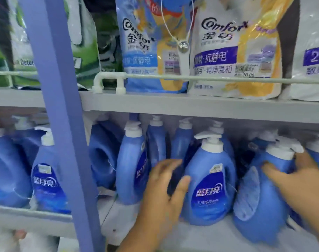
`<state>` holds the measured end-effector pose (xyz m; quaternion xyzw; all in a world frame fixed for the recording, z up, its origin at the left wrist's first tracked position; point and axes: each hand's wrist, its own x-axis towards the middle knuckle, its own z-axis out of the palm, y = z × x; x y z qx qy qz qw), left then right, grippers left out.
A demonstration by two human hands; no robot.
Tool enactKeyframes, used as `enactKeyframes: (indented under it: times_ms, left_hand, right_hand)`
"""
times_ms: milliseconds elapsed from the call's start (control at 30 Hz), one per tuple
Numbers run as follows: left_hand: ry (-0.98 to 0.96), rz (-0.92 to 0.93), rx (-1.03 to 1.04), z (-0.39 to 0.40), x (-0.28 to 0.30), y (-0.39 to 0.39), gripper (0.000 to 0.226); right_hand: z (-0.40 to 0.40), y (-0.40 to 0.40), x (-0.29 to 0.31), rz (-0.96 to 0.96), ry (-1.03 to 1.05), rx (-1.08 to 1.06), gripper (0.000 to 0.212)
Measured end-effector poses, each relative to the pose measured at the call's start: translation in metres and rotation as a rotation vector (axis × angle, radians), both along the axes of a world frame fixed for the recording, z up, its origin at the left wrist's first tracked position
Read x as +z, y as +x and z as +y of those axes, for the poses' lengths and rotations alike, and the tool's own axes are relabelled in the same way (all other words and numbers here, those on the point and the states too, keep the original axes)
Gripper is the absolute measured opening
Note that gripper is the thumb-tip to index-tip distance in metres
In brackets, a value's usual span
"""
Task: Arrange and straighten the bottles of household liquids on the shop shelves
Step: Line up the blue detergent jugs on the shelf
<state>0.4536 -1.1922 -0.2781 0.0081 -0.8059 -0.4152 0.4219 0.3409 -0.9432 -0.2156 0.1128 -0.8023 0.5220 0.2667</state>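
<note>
Several blue pump bottles with white caps stand on the lower shelf. One labelled bottle faces front, upright. My left hand rests against its left side, thumb on the bottle and fingers spread, not clearly gripping it. To the right a tilted blue bottle leans left, turned sideways. My right hand is closed around its neck just under the white cap. A narrow bottle stands left of my left hand, label turned to the side.
A purple upright post runs down the left. More blue bottles stand left of it. Above, refill pouches sit behind a white wire rail on the grey upper shelf.
</note>
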Motion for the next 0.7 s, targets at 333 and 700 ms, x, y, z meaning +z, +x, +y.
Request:
enactKeyframes:
  times_ms: [333,700]
  left_hand:
    - [0.323,-0.155,0.57,-0.07,0.003,0.003,0.065]
    - [0.371,-0.115,0.361,-0.064,-0.001,0.005,0.058]
  right_hand:
    - [-0.012,0.041,0.006,0.349,0.11,-0.107,0.055]
    - [-0.099,0.026,0.021,-0.025,0.092,0.41,0.049]
